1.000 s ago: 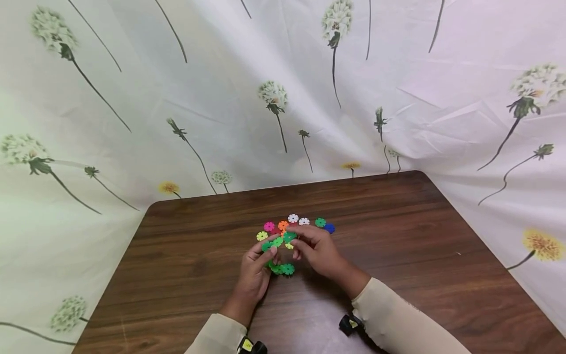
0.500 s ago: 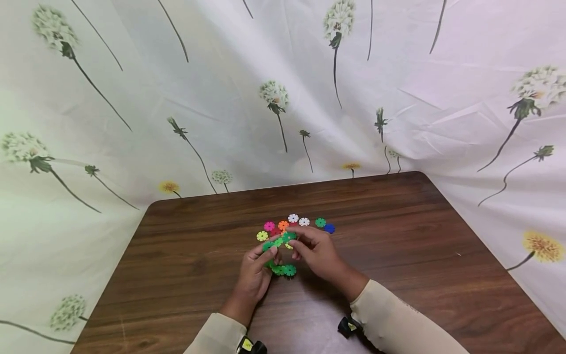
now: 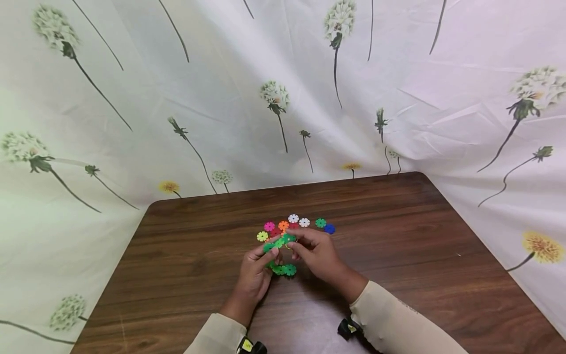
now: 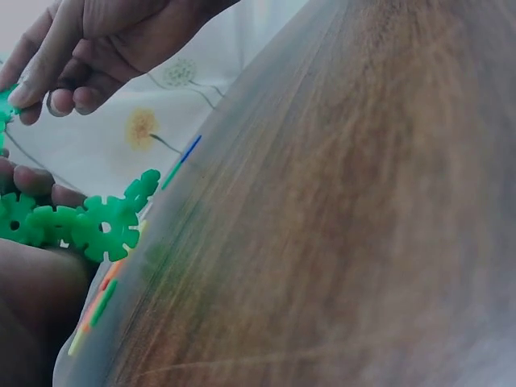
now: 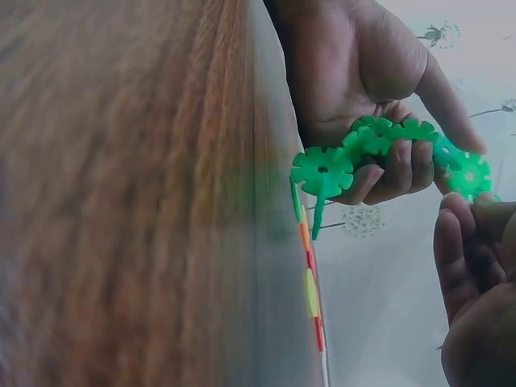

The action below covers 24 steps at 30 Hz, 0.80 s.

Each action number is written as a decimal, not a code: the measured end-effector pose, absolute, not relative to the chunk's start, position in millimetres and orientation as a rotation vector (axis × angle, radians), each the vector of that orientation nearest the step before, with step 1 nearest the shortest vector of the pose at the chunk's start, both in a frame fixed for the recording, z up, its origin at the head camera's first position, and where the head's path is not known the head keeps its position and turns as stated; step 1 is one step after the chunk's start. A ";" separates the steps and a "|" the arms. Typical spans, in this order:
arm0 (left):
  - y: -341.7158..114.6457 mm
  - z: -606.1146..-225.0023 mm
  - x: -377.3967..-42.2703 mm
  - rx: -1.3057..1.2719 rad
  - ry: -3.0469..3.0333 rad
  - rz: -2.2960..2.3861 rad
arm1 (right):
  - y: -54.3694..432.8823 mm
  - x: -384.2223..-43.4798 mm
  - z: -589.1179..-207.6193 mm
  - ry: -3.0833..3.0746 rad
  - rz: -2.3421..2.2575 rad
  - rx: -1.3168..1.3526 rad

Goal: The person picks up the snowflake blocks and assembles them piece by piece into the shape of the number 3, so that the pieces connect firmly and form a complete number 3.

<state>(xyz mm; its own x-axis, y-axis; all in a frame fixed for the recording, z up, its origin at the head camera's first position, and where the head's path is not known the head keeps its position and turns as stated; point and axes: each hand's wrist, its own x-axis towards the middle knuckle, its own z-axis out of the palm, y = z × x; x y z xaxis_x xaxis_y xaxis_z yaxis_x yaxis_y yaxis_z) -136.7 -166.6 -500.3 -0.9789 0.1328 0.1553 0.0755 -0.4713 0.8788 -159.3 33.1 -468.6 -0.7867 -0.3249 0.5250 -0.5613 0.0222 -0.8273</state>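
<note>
A chain of green notched plastic discs (image 5: 324, 170), linked edge to edge, curves through my left hand (image 3: 255, 276). My left fingers curl round it, with the thumb on the upper part. One end of the chain (image 3: 289, 270) hangs below the left hand, over the table. At the other end, my right hand (image 3: 322, 253) pinches a green disc (image 3: 289, 238) between thumb and forefinger. In the right wrist view this disc (image 5: 469, 176) is against the chain by the left fingertips; whether their slots are engaged I cannot tell.
Loose flat discs lie on the brown wooden table (image 3: 185, 275) beyond the hands: yellow (image 3: 262, 236), pink (image 3: 269, 226), orange (image 3: 283, 225), white (image 3: 304, 222), green (image 3: 320, 222) and blue (image 3: 329, 229), with red ones among them. A flower-printed cloth (image 3: 221, 98) hangs behind the table.
The green disc at my right fingertips has tilted and dropped slightly. Both hands stay almost where they were, and the loose discs have not moved.
</note>
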 end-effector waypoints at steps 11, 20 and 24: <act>-167.1 -499.9 -134.8 0.215 1.681 2.565 | 31.8 -156.3 -466.2 -2.109 1.857 0.911; -163.5 -497.8 -134.4 0.183 1.569 2.650 | 27.1 -158.7 -468.7 -2.103 1.885 0.919; -164.3 -495.1 -135.1 0.114 1.431 2.714 | 27.4 -163.7 -470.1 -2.105 1.901 0.916</act>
<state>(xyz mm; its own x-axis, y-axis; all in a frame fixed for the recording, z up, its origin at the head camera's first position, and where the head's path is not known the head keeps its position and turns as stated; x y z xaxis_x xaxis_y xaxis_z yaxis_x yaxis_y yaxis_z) -135.1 -164.3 -495.1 -0.9947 0.0976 0.0322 -0.0286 -0.5633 0.8258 -163.7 27.4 -470.1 -0.7992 -0.3292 0.5029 -0.5337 0.0039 -0.8457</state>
